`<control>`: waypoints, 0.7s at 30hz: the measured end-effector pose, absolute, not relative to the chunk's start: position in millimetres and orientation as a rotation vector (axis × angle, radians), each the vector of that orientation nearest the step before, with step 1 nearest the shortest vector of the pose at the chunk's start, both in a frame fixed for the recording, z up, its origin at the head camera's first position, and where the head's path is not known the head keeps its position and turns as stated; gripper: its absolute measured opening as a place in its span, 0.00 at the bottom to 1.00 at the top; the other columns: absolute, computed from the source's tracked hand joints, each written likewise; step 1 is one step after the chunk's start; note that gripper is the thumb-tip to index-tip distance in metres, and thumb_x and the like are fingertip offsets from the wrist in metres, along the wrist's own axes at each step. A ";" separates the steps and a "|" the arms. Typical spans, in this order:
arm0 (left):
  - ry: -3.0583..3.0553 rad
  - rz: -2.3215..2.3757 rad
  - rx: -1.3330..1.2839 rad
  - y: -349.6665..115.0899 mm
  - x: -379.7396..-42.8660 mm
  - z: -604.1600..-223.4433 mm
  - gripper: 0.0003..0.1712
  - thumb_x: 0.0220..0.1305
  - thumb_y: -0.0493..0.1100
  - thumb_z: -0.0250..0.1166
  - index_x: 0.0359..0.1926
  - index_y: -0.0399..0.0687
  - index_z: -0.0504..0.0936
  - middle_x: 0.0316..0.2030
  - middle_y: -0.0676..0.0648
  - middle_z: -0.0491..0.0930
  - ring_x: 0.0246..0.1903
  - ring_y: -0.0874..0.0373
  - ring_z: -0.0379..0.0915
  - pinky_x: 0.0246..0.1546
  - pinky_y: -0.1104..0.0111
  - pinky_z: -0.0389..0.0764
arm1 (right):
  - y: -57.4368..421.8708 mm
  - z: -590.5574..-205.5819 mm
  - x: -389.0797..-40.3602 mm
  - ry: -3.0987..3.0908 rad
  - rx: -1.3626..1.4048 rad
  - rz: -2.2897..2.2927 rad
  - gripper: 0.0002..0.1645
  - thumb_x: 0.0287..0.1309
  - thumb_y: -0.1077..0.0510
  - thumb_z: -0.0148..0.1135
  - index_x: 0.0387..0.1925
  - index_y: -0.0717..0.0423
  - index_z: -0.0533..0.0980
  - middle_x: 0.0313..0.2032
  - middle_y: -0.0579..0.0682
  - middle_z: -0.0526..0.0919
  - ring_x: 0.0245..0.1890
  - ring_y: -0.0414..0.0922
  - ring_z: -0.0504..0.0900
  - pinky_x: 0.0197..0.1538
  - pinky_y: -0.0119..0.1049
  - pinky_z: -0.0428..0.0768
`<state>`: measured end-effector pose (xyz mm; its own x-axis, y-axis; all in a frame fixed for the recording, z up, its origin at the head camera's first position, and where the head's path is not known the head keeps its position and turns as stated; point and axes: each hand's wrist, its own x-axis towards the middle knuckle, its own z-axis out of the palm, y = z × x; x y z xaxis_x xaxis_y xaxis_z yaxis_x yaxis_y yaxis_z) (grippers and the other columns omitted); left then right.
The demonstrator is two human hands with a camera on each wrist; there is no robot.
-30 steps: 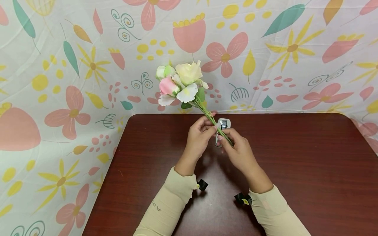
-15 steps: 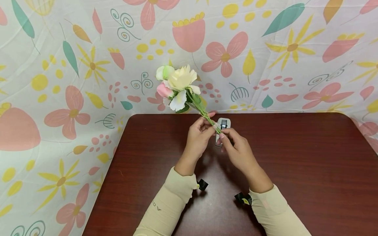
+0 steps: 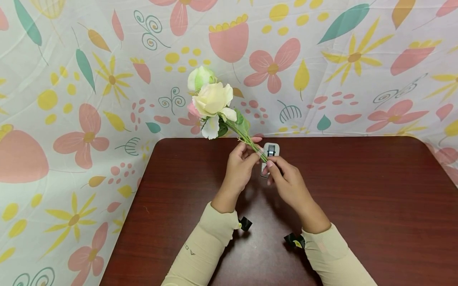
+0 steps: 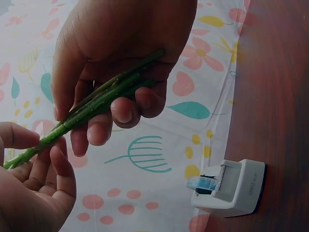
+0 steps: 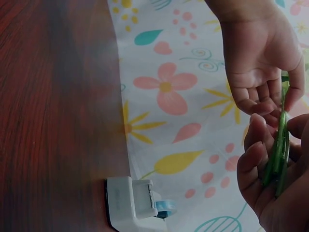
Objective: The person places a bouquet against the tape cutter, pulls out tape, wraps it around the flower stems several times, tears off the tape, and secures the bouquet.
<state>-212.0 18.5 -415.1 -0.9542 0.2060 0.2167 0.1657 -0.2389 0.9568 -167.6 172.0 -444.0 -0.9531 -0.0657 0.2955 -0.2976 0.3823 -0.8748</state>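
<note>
A small bunch of artificial flowers [image 3: 212, 99] slants up to the left in the head view, with a cream rose in front, a green-white bloom above and a pink one partly hidden behind. My left hand [image 3: 239, 169] pinches its green stems [image 3: 247, 139] between thumb and fingers. Closer to the cut ends, my right hand [image 3: 288, 176] grips the same stems. Clear tape [image 3: 261, 152] shows round the stems between the two hands. In the right wrist view the stem ends [image 5: 275, 162] lie over the right hand's palm; the left hand [image 5: 263, 58] is above.
A white tape dispenser [image 3: 271, 149] with a roll in it stands on the dark red-brown table [image 3: 358, 198], just behind the hands and partly covered by the right one. Flower-print cloth [image 3: 315, 99] hangs behind the table and along its left side.
The flower heads have turned and tipped leftward, bringing the cream rose forward over the pink bloom. Both hands stay nearly in place; less stem shows beyond the right fingers.
</note>
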 end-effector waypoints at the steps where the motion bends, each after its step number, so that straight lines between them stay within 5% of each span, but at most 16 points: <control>1: 1.915 2.410 0.476 18.5 -211.9 -415.0 0.21 0.65 0.30 0.58 0.59 0.36 0.77 0.41 0.42 0.80 0.36 0.63 0.76 0.39 0.69 0.77 | 171.8 -443.7 -167.3 -2.427 0.323 1.616 0.13 0.78 0.53 0.49 0.48 0.51 0.79 0.33 0.53 0.85 0.24 0.43 0.80 0.30 0.32 0.78; 6: 1.893 2.422 0.521 18.4 -211.2 -414.3 0.21 0.66 0.30 0.58 0.60 0.31 0.75 0.41 0.37 0.79 0.36 0.64 0.77 0.39 0.73 0.77 | 170.0 -439.7 -165.3 -2.416 0.310 1.667 0.12 0.78 0.57 0.48 0.48 0.55 0.78 0.31 0.55 0.82 0.23 0.41 0.77 0.29 0.32 0.76; 16: 1.875 2.428 0.567 17.3 -211.5 -415.2 0.21 0.67 0.32 0.61 0.60 0.32 0.76 0.39 0.52 0.80 0.36 0.64 0.76 0.39 0.74 0.80 | 166.2 -424.1 -157.9 -2.361 0.323 1.751 0.12 0.78 0.60 0.48 0.43 0.57 0.78 0.25 0.46 0.74 0.20 0.42 0.69 0.24 0.32 0.70; 21: 1.868 2.412 0.592 16.1 -211.4 -415.0 0.21 0.69 0.33 0.61 0.61 0.33 0.75 0.42 0.37 0.79 0.36 0.64 0.77 0.39 0.74 0.82 | 167.6 -429.2 -160.6 -2.373 0.345 1.769 0.14 0.79 0.61 0.45 0.37 0.59 0.76 0.22 0.58 0.74 0.18 0.47 0.68 0.23 0.33 0.68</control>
